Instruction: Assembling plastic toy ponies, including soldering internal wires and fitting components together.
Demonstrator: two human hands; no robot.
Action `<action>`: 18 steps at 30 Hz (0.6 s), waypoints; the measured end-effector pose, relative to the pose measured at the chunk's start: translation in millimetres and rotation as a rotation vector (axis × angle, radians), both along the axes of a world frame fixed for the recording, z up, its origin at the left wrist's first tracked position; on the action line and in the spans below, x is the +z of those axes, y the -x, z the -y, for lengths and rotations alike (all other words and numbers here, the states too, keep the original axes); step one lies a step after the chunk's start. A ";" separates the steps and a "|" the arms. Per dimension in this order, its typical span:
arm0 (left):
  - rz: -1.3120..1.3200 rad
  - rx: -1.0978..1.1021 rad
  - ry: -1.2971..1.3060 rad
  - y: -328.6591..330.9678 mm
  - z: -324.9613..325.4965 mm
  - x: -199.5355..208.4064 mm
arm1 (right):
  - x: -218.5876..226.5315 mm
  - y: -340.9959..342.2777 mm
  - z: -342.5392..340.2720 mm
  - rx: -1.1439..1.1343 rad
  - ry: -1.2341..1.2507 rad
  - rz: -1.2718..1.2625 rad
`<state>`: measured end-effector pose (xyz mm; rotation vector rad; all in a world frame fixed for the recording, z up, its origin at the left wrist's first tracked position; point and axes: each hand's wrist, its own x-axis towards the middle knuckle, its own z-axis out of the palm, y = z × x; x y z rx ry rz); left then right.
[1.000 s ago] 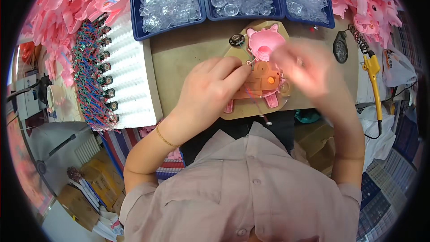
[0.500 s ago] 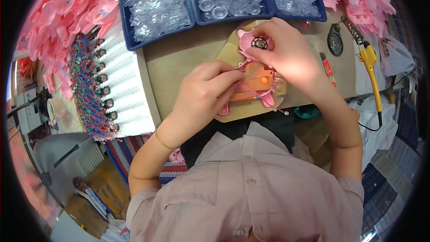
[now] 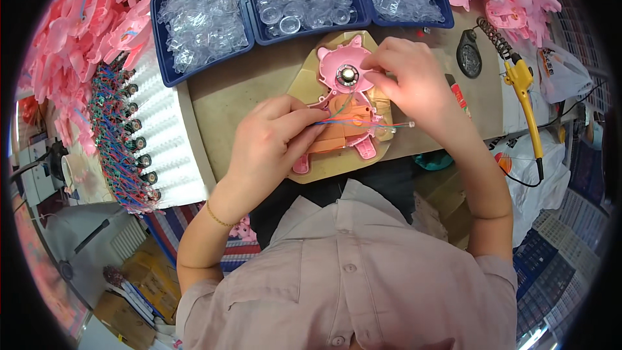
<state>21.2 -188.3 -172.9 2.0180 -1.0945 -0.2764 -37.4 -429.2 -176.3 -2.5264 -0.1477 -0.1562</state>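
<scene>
A pink plastic toy shell (image 3: 334, 58), animal-shaped, lies hollow side up on a tan board (image 3: 299, 81). In its round head part sits a small round speaker (image 3: 347, 76). An orange plastic box (image 3: 346, 133) fills the body part. My left hand (image 3: 275, 133) pinches thin coloured wires (image 3: 353, 122) at the box's left side. They run right across the box to a small white connector (image 3: 411, 124). At the right edge of the head part, my right hand (image 3: 411, 78) has its thumb and fingers curled on the shell's rim.
Blue trays (image 3: 254, 42) of clear plastic parts stand at the back. A white ridged tray (image 3: 184, 155) with wired speakers (image 3: 138, 143) is at left. Pink shells (image 3: 71, 45) pile up at both far corners. A yellow soldering iron (image 3: 532, 107) and a red-labelled tube (image 3: 459, 96) lie right.
My right hand has drawn off the speaker to the shell's right edge. The wires, earlier hanging down over the box, now stretch to the right across it. The whole view has shifted slightly.
</scene>
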 end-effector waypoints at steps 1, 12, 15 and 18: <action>0.001 0.000 -0.001 0.9 0.3 0.3 | -1.2 -0.8 -2.2 -0.020 0.080 0.053; 0.063 -0.015 -0.023 3.6 0.8 -1.4 | 3.9 -14.0 -12.4 0.001 0.286 -0.103; 0.069 -0.006 0.001 4.4 -0.2 -1.5 | -1.3 -9.1 -9.2 -0.038 0.289 -0.133; 0.058 -0.012 0.003 4.5 -0.8 -3.0 | -5.1 -3.7 -7.2 -0.062 0.169 -0.081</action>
